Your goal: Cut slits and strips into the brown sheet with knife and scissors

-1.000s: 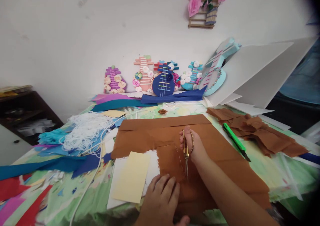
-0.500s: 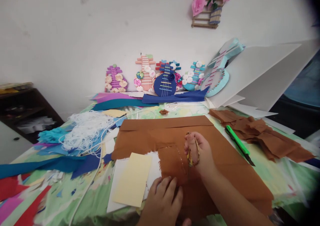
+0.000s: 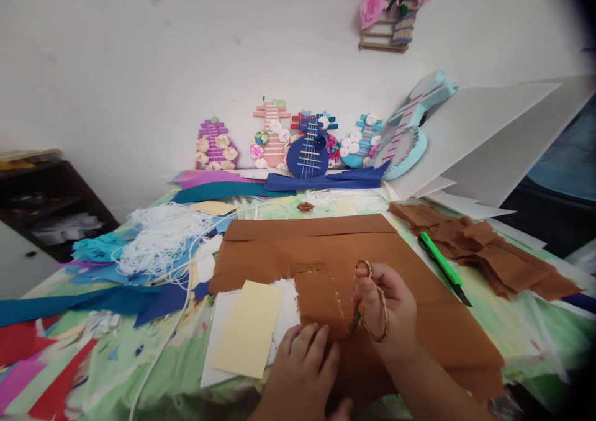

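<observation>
Right hand (image 3: 392, 308) clutches gold-ringed metal scissors (image 3: 386, 319); at its eight o'clock, left hand (image 3: 300, 368) rests unclenched on the creased brown sheet (image 3: 265, 252).

Brown fabric sheet (image 3: 447, 334) and gold-looped metal scissors (image 3: 386, 320).
Slim plastic cutter (image 3: 440, 261) shows green and black; rectangular paper card (image 3: 246, 331), pale yellow; surface (image 3: 116, 380), blotchy green-and-yellow.
</observation>
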